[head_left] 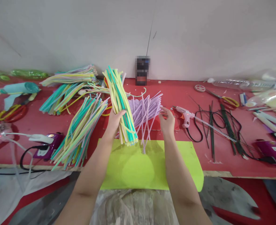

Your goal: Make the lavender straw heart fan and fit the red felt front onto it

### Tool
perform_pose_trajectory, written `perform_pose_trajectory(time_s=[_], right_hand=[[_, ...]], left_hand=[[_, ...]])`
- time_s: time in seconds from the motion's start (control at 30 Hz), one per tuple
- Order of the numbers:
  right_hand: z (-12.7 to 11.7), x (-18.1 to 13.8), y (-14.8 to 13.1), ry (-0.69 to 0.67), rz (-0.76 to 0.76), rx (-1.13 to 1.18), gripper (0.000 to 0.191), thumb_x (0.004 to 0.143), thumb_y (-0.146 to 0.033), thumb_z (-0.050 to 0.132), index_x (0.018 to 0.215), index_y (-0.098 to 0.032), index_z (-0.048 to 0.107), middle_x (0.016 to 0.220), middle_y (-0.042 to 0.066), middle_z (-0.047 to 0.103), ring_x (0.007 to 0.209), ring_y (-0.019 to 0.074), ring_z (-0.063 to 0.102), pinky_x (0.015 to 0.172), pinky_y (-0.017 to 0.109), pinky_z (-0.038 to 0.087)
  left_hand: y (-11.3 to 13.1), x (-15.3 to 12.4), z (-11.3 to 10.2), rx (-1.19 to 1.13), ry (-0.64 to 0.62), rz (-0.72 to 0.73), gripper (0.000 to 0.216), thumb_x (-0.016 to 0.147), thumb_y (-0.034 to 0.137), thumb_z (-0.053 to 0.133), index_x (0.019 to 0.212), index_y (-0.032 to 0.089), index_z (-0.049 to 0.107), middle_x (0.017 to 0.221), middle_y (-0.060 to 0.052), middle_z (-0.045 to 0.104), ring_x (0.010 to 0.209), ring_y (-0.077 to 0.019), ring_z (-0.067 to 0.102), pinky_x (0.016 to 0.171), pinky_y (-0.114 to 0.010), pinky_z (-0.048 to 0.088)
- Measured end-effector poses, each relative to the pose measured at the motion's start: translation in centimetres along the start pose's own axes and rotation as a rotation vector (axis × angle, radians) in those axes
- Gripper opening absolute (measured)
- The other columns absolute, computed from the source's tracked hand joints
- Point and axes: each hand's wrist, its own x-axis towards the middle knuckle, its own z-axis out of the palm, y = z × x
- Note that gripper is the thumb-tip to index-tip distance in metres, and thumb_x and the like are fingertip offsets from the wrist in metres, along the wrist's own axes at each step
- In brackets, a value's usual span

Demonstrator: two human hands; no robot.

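A thick bundle of yellow, green and cream pipe cleaners [122, 106] is gripped in my left hand [115, 122], thumb across its front. It stands tilted above the near edge of a heap of purple pipe cleaners [146, 107]. My right hand [167, 120] is at the right end of that heap, fingers curled and fingertips pinched on the tip of a purple stem. Several purple stems lie crosswise over the heap and hang toward me. Beneath both forearms lies a yellow-green mat [138, 168] at the table's front edge.
More mixed pipe cleaners [81, 131] lie to the left. A pink glue gun [186, 117] with its cord, dark thin stems [212, 134] and scissors [227, 101] lie on the right. A blurred dark object [142, 70] leans at the wall. Other scissors [12, 113] and a purple power box [50, 145] are left.
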Motion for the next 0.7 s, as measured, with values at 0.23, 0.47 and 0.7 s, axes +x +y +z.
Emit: perform_pose_trajectory(time_s=[0.23, 0.47, 0.7], right_hand=[[1.2, -2.0, -3.2, -0.424, 0.189, 0.438, 0.037, 0.081, -0.046, 0.057, 0.109, -0.023, 0.065, 0.078, -0.001, 0.065, 0.050, 0.0063, 0.045, 0.046, 0.020, 0.037], [2.0, -3.8, -4.1, -0.672, 0.268, 0.630, 0.047, 0.075, -0.053, 0.064, 0.115, -0.027, 0.062, 0.084, -0.002, 0.068, 0.064, 0.0132, 0.061, 0.058, 0.025, 0.051], [3.0, -3.6, -4.2, -0.575, 0.160, 0.605, 0.056, 0.068, -0.051, 0.072, 0.117, -0.027, 0.057, 0.115, 0.002, 0.066, 0.106, 0.0227, 0.062, 0.094, 0.038, 0.049]], left_hand=[[-0.8, -1.5, 1.1, 0.126, -0.274, -0.113, 0.052, 0.063, 0.028, 0.068, 0.111, 0.016, 0.055, 0.090, -0.006, 0.069, 0.075, -0.0200, 0.066, 0.067, -0.032, 0.055], [-2.1, -3.5, 2.6, 0.143, -0.438, -0.169, 0.049, 0.074, 0.042, 0.062, 0.115, 0.017, 0.055, 0.100, -0.009, 0.069, 0.096, -0.0261, 0.065, 0.080, -0.037, 0.054], [-1.4, -3.4, 2.7, 0.343, -0.537, -0.006, 0.052, 0.065, 0.029, 0.069, 0.114, 0.017, 0.056, 0.121, -0.011, 0.061, 0.114, -0.0281, 0.056, 0.093, -0.039, 0.048]])
